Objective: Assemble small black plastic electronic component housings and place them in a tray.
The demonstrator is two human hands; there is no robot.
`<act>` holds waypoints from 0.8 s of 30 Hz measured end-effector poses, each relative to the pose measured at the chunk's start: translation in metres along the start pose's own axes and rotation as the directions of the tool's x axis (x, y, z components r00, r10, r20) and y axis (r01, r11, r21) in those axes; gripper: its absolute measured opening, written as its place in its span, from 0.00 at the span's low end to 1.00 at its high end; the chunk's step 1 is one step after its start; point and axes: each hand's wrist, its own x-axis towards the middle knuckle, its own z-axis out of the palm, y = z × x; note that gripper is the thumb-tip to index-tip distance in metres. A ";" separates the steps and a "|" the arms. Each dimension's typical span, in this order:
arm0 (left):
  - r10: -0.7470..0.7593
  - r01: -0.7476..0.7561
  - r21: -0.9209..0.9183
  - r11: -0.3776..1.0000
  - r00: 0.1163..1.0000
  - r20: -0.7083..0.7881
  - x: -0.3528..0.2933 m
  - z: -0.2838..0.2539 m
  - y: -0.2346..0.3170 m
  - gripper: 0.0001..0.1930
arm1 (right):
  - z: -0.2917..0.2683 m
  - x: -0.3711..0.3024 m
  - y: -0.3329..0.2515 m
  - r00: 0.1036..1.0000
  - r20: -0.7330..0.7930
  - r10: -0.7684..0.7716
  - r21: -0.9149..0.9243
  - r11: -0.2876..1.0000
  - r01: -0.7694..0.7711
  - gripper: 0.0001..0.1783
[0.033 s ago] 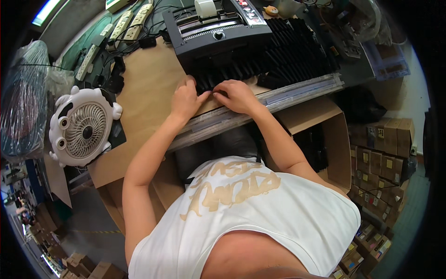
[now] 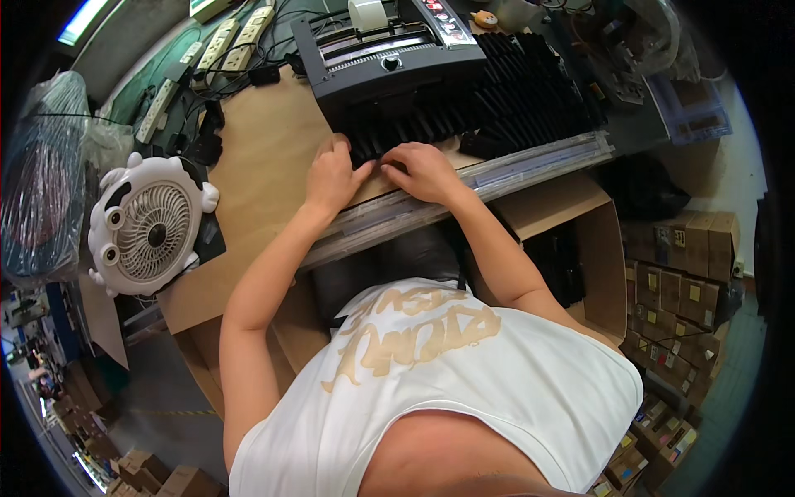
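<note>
At the table's front edge, my left hand point(image 2: 333, 176) and my right hand point(image 2: 421, 172) are close together, thumbs pointing toward each other. Fingers of both are bent and closed on a black piece point(image 2: 364, 154) between them; its kind cannot be made out against the dark things behind. Just beyond my hands stands a dark grey tabletop machine point(image 2: 389, 70) with a knob and a white roll point(image 2: 366, 14) on top. Many flat black pieces point(image 2: 538, 95) lie in overlapping rows to its right, and more sit in shadow under its front.
A white animal-shaped fan point(image 2: 153, 224) stands at the left. Power strips point(image 2: 248, 37) and tangled cables lie behind it. Brown paper point(image 2: 257, 149) covers the left tabletop. Below the table edge at right is an open cardboard box point(image 2: 600, 265) with black things inside; stacked cartons point(image 2: 675, 290) stand farther right.
</note>
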 end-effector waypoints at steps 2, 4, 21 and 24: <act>0.008 -0.007 0.011 1.000 1.000 -0.022 0.002 0.000 0.000 0.24 | 0.001 0.001 -0.002 1.000 -0.020 -0.006 0.026 1.000 0.007 0.10; -0.021 0.021 -0.007 1.000 0.999 0.036 0.003 -0.002 0.000 0.24 | -0.003 0.001 -0.004 1.000 0.020 -0.002 0.024 1.000 0.002 0.10; -0.165 0.186 0.057 0.981 0.949 -0.268 0.083 -0.056 -0.071 0.10 | -0.008 0.001 -0.015 0.985 -0.081 0.154 0.194 0.971 -0.136 0.08; 0.012 0.084 0.316 0.945 0.956 -0.292 0.130 -0.056 -0.101 0.08 | -0.010 0.001 -0.012 0.983 -0.131 0.130 0.212 0.972 -0.100 0.07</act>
